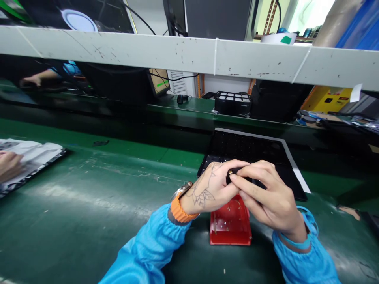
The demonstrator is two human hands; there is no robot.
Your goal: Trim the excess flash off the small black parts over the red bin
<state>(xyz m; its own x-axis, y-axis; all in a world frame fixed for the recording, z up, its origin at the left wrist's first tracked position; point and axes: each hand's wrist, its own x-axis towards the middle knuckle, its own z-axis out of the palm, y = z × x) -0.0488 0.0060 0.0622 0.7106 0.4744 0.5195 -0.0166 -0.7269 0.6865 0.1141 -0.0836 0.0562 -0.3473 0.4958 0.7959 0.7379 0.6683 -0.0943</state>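
My left hand (pixel 211 185) is closed around a small black part (pixel 229 178), whose kind I cannot make out. Between the thumb and forefinger of my right hand (pixel 268 193) is a tiny brass-coloured piece (pixel 231 172), set against that black part. Both hands meet above a red plastic bin (pixel 231 227), which has a few small bits scattered in it. Behind my fingers lies a flat black tray (pixel 251 152) with small shiny specks on it, on a white sheet (pixel 291 157) that shows at its edges.
A grey beam (pixel 189 55) crosses above the green bench (pixel 89 221). At the left, another person's hand (pixel 10 165) rests on a silvery-white bag (pixel 41 156). On the back ledge are a black box with white squares (pixel 233 103) and a small black device (pixel 181 99).
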